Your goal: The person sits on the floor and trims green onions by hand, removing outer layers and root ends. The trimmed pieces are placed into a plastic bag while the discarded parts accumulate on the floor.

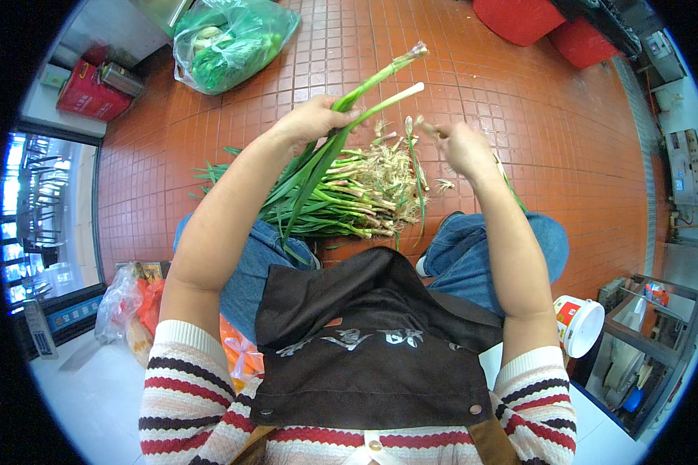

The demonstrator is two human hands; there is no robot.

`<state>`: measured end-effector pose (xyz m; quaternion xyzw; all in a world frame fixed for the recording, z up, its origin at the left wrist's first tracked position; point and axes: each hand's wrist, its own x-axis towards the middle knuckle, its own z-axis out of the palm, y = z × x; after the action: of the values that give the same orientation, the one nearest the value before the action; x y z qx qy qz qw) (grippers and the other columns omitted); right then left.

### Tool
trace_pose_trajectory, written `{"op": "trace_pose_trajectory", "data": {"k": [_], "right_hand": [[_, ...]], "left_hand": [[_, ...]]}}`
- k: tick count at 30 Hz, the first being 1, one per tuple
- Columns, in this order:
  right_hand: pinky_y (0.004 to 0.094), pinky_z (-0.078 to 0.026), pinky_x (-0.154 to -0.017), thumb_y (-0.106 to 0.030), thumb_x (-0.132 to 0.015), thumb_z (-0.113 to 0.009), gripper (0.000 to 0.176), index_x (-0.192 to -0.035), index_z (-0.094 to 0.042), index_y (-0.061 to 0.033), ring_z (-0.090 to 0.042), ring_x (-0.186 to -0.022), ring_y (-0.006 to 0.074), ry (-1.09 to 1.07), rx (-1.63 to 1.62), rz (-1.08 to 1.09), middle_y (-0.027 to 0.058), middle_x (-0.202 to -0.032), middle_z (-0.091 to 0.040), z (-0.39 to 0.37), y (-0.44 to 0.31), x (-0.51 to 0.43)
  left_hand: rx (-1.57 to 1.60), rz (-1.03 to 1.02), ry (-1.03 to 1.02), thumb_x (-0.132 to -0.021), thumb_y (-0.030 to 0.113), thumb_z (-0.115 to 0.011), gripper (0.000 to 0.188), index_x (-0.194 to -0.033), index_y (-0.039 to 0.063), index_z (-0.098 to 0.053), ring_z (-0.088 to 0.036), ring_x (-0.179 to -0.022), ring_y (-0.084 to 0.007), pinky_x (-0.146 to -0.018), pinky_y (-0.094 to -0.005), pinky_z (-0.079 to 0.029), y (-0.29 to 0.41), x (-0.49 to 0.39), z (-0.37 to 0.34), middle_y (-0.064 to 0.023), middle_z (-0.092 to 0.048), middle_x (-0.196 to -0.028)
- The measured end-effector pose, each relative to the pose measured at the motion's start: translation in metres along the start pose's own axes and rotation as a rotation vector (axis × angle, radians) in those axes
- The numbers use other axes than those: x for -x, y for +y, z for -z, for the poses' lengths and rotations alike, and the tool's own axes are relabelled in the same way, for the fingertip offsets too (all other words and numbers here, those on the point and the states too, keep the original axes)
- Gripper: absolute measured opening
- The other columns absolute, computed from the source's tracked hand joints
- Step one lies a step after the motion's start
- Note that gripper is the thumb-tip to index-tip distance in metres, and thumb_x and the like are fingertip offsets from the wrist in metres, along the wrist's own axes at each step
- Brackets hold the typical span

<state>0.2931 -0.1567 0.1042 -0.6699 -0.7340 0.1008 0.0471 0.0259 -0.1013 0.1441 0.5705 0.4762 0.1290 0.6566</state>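
My left hand [321, 121] grips green garlic stalks [378, 78] in front of me. Two of their lower ends point up and right: one is clean and white, the other has a brownish, ragged tip. Their long leaves hang down over the pile. To the right, my right hand [468, 150] pinches a pale stalk piece [427, 125], slightly blurred, and a green leaf shows behind that wrist. Between my feet lies a pile of green garlic [349, 200] on the floor, leaves to the left and bushy roots to the right. Loose root scraps [444, 185] lie beside it.
A plastic bag of green vegetables [232, 49] stands on the red tiled floor [349, 35] at the upper left. Red tubs [520, 20] are at the upper right. A white bucket [584, 328] and metal-framed rack [654, 331] stand at my right, bags [125, 308] at my left.
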Motion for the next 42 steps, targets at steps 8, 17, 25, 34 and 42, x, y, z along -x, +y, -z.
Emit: {"op": "trace_pose_trajectory", "data": {"k": [8, 17, 25, 34, 42], "right_hand": [[0.023, -0.047, -0.068, -0.018, -0.087, -0.062, 0.03, -0.108, -0.058, 0.0023, -0.057, -0.072, 0.0103, -0.046, -1.549, -0.03, 0.0066, -0.088, -0.062, 0.034, -0.047, 0.002], [0.022, -0.046, -0.058, -0.016, -0.089, -0.058, 0.016, -0.086, -0.063, -0.0008, -0.056, -0.065, 0.0079, 0.317, -1.38, 0.001, 0.0037, -0.074, -0.063, 0.036, -0.054, 0.002], [0.0297, -0.049, -0.076, -0.028, -0.095, -0.046, 0.029, -0.103, -0.059, -0.0032, -0.06, -0.084, 0.0128, 0.202, -1.46, -0.084, 0.0074, -0.094, -0.063, 0.025, -0.065, -0.002], [0.0201, -0.032, -0.051, -0.021, -0.09, -0.058, 0.019, -0.098, -0.054, -0.0045, -0.036, -0.055, 0.0048, 0.354, -1.862, -0.173, -0.0033, -0.07, -0.047, 0.037, -0.06, -0.005], [0.0178, -0.027, -0.046, -0.018, -0.087, -0.061, 0.015, -0.087, -0.061, -0.0027, -0.037, -0.052, 0.0018, 0.48, -1.388, -0.213, -0.0049, -0.065, -0.049, 0.041, -0.062, 0.0]], "left_hand": [[0.125, -0.072, -0.116, -0.09, 0.024, -0.056, 0.024, -0.101, 0.004, -0.061, -0.052, -0.066, -0.0068, -0.058, -0.0215, -0.043, 0.0, -0.004, -0.017, 0.0014, -0.058, -0.078], [0.145, -0.175, -0.171, -0.087, 0.026, -0.061, 0.027, -0.103, 0.005, -0.06, -0.052, -0.065, -0.0071, -0.06, -0.0229, -0.041, 0.002, -0.011, -0.028, -0.0029, -0.065, -0.083], [0.053, -0.207, -0.061, -0.085, 0.028, -0.063, 0.027, -0.101, 0.006, -0.064, -0.054, -0.069, -0.007, -0.061, -0.0231, -0.043, -0.009, -0.02, -0.035, -0.0021, -0.062, -0.076], [-0.482, -0.616, 0.337, -0.089, 0.029, -0.051, 0.03, -0.105, 0.004, -0.056, -0.057, -0.086, -0.0358, -0.072, -0.0432, -0.045, 0.004, -0.007, -0.048, -0.0171, -0.06, -0.09], [-0.632, -0.687, 0.305, -0.09, 0.029, -0.05, 0.029, -0.108, 0.007, -0.058, -0.056, -0.086, -0.0317, -0.076, -0.0402, -0.044, 0.005, -0.003, -0.046, -0.0152, -0.057, -0.088]]}}
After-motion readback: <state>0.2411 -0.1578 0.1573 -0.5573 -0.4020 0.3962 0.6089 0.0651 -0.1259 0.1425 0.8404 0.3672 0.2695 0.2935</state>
